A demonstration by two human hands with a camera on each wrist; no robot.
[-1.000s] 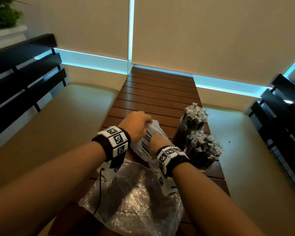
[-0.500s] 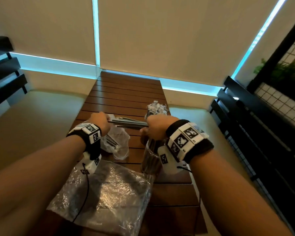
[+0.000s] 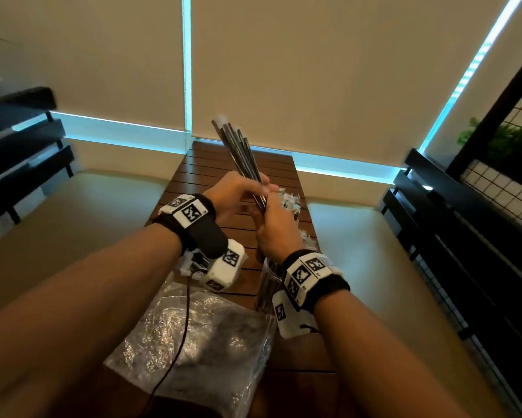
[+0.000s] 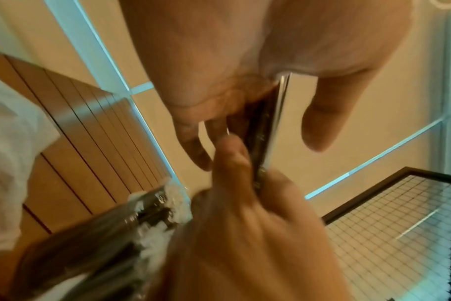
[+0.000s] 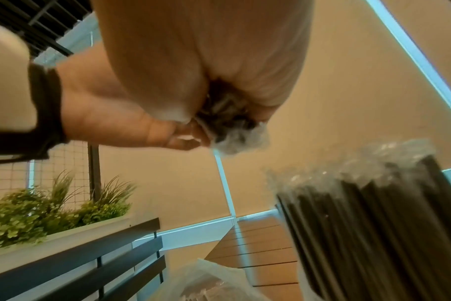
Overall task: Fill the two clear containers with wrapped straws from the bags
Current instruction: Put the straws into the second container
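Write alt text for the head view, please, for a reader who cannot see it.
Both hands, left hand and right hand, grip a bundle of wrapped straws upright above a slatted wooden table. A straw-filled clear container stands below; a crinkled plastic bag lies nearer.

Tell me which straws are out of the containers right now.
The tilted bundle of straws, gripped by both the left hand and right hand; the others stand in containers.

Near clear container [image 3: 267,285] — largely hidden behind the right hand [image 3: 276,233] and wrist | far container hidden but for white straw tips [image 3: 289,200] | lower end of the held straw bundle [image 3: 238,149] covered by both hands | bag [image 3: 193,342] cut off by the near edge — contents blurred | wrist views smeared
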